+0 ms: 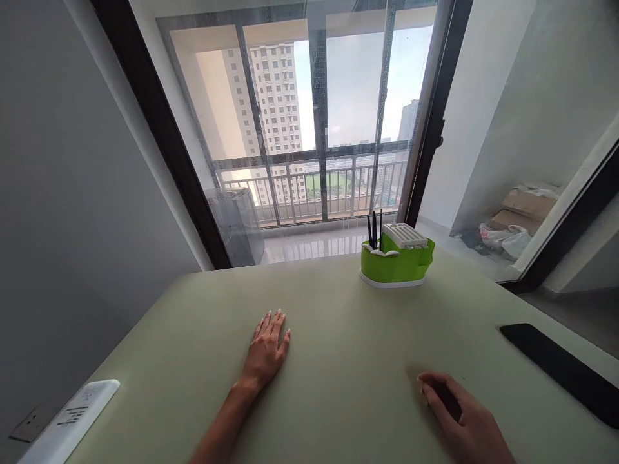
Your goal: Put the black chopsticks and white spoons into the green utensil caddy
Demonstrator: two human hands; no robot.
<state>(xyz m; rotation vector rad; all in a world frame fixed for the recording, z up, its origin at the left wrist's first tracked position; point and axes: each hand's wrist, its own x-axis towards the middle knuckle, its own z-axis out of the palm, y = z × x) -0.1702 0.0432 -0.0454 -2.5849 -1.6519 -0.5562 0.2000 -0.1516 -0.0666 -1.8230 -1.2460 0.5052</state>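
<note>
My left hand (265,354) lies palm down and flat on the pale green table (329,386), its fingers stretched toward the far edge. It holds nothing. At the lower right, my right hand (459,406) is just above or on the tabletop, thumb and fingertips brought together in a pinch. Whatever is between those tips, if anything, is too small to make out. Beyond both hands, near the far edge, stands a bright green holder (396,264) with a white base, a slotted white top part and several thin black sticks upright in its left end.
A long black flat object (556,367) lies along the table's right side. A white object with dark printed marks (77,412) is at the left edge. Glass balcony doors (358,116) rise behind the table, and a grey wall (72,193) borders its left.
</note>
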